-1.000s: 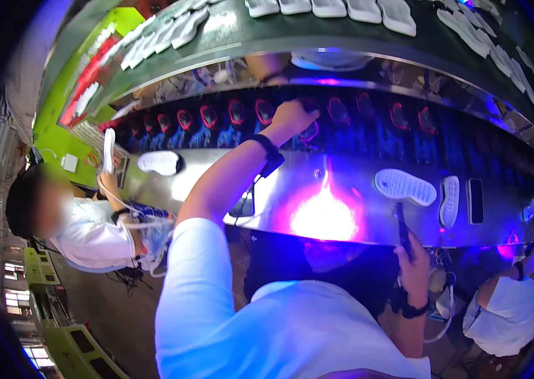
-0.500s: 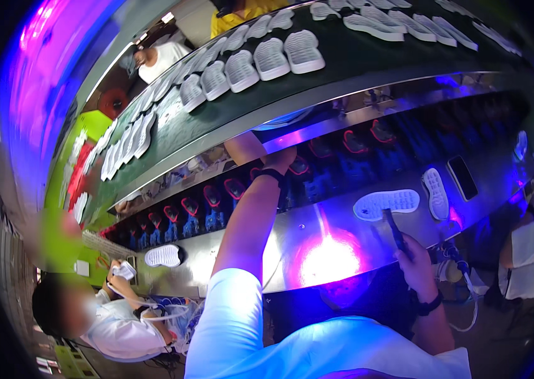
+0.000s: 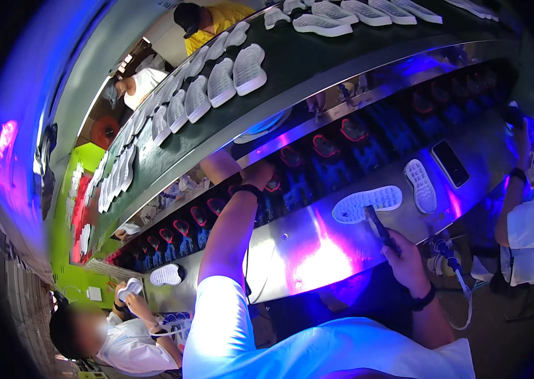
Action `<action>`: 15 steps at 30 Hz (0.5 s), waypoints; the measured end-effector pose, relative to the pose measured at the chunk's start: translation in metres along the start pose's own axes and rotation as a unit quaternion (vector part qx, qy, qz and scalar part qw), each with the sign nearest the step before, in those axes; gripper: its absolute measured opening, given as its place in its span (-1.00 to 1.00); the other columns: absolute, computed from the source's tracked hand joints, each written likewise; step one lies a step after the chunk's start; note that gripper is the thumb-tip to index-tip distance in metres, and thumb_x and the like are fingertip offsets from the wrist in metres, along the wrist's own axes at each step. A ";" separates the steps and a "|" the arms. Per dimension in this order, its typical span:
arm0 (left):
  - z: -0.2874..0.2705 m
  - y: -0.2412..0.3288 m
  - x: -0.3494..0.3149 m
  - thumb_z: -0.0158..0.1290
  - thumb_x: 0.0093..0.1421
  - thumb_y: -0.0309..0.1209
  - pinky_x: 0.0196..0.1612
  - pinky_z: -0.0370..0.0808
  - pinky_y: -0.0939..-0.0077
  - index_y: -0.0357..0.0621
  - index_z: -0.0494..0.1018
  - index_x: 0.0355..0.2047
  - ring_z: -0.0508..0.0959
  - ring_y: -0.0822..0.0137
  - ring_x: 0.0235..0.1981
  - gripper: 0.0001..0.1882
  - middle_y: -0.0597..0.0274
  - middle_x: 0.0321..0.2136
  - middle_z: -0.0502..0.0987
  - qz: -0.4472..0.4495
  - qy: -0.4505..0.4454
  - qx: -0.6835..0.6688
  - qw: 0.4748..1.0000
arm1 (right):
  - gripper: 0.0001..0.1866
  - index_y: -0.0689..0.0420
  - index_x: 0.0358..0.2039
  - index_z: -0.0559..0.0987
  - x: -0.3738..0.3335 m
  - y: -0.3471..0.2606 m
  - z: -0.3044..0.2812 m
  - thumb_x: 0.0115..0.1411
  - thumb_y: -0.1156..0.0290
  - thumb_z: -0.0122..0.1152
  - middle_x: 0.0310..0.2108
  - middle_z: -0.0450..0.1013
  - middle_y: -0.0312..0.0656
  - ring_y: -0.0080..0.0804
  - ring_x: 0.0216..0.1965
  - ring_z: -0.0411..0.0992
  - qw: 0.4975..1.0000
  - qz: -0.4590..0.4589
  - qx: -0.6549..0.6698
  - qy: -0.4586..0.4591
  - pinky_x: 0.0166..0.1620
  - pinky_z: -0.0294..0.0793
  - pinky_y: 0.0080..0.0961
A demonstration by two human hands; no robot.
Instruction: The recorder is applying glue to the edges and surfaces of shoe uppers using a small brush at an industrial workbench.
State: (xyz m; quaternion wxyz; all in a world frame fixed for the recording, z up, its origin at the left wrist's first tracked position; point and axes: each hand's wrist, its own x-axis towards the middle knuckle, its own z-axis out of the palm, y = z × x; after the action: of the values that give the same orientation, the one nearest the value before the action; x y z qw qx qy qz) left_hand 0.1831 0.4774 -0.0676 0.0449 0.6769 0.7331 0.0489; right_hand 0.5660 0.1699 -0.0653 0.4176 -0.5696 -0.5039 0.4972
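My left hand reaches forward to a row of dark shoe uppers with red rims, right beside one upper. Its fingers are too dark and hidden to make out. Over the metal bench, my right hand is closed around a long, dark, stick-shaped tool. The tip of that tool overlaps the near edge of a white shoe sole; whether it touches cannot be told. A second white sole lies to the right of the first.
A phone lies on the metal bench, right of the soles. Another sole sits at its left end. Beyond the uppers, a dark green belt carries many pale soles. Co-workers sit at left and right; a hose hangs at right.
The view has turned, so the bench and belt appear shifted left. My left hand stays at the row of uppers, and my right hand still holds the tool near the sole.
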 end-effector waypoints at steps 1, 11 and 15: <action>-0.018 0.020 -0.006 -0.04 0.22 0.24 0.11 0.50 0.12 -0.08 0.52 0.08 0.57 -0.02 0.09 -0.30 -0.05 0.06 0.57 0.107 0.122 0.012 0.987 | -0.53 0.26 0.18 0.47 -0.001 -0.003 -0.003 0.23 0.60 0.21 -0.16 0.60 -0.06 -0.42 -0.15 0.56 1.000 -0.003 0.003 0.007 -0.04 0.50 -0.48; 0.059 0.031 0.044 0.06 0.25 0.04 0.02 0.59 0.08 -0.11 0.49 0.10 0.57 -0.03 0.08 -0.42 -0.04 0.08 0.55 -0.029 0.088 -0.053 0.994 | -0.52 0.21 0.16 0.51 -0.025 -0.003 -0.010 0.20 0.52 0.28 -0.20 0.61 -0.03 -0.38 -0.16 0.59 0.998 -0.042 -0.012 0.042 -0.07 0.54 -0.41; 0.020 -0.011 0.018 0.08 0.31 -0.15 -0.48 0.69 0.34 -0.18 0.47 0.04 0.68 0.11 -0.20 -0.57 0.04 -0.19 0.61 -0.107 -0.091 -0.349 0.927 | -0.54 0.22 0.14 0.53 -0.020 -0.002 -0.004 0.19 0.56 0.27 -0.21 0.62 -0.09 -0.44 -0.19 0.58 0.997 -0.068 0.032 0.024 -0.07 0.53 -0.45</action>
State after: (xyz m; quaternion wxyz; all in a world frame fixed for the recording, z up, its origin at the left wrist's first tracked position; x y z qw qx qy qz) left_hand 0.1730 0.4951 -0.0892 0.3498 0.5371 0.7308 0.2347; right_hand 0.5701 0.1504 -0.0598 0.4804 -0.5320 -0.5152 0.4699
